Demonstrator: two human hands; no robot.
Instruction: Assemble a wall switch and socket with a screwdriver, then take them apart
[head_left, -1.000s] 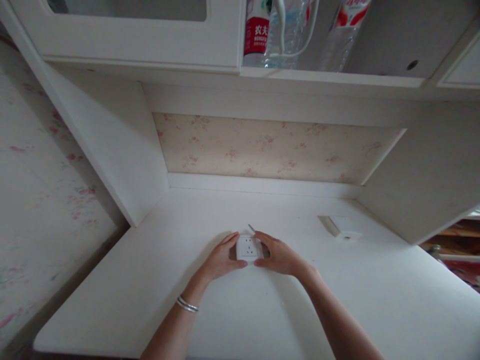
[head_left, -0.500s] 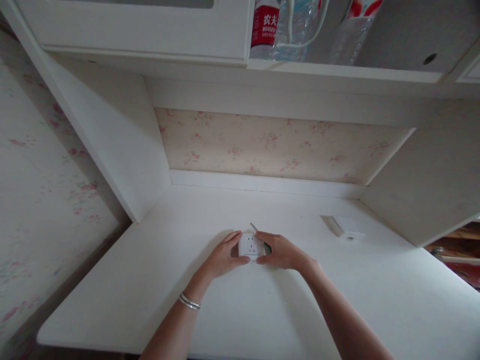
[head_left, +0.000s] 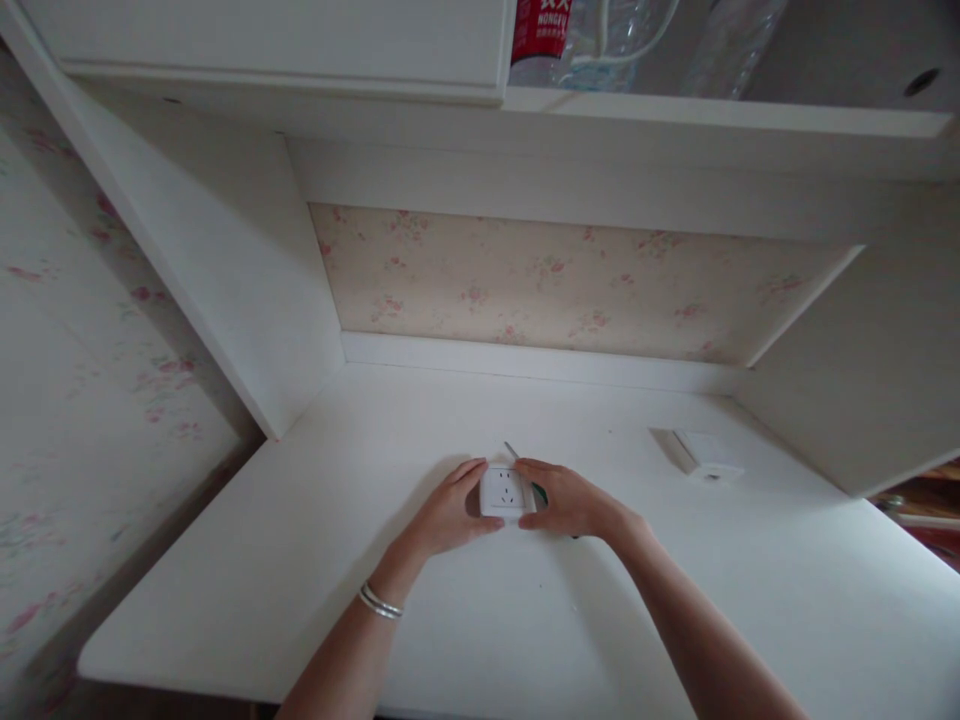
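A white wall socket point(head_left: 507, 489) is held between my two hands over the white desktop, its slotted face toward me. My left hand point(head_left: 448, 508) grips its left side, fingers at the top edge and thumb at the bottom. On the other side, my right hand point(head_left: 568, 500) grips the right edge in the same way. A thin metal shaft point(head_left: 511, 450) sticks out beyond the right fingertips, and a bit of green shows under that palm. It looks like a screwdriver, mostly hidden by the hand.
Another white box-like fitting point(head_left: 706, 457) lies on the desktop point(head_left: 225, 570) at the right. Side panels and floral wallpaper point(head_left: 547, 285) enclose the back. Overhead, a shelf holds a red-labelled bottle point(head_left: 540, 35), other clear bottles and a white cable point(head_left: 622, 55).
The view has shifted slightly, so the upper shelf sits higher in the picture. Both hands keep their hold on the socket, with little visible movement.
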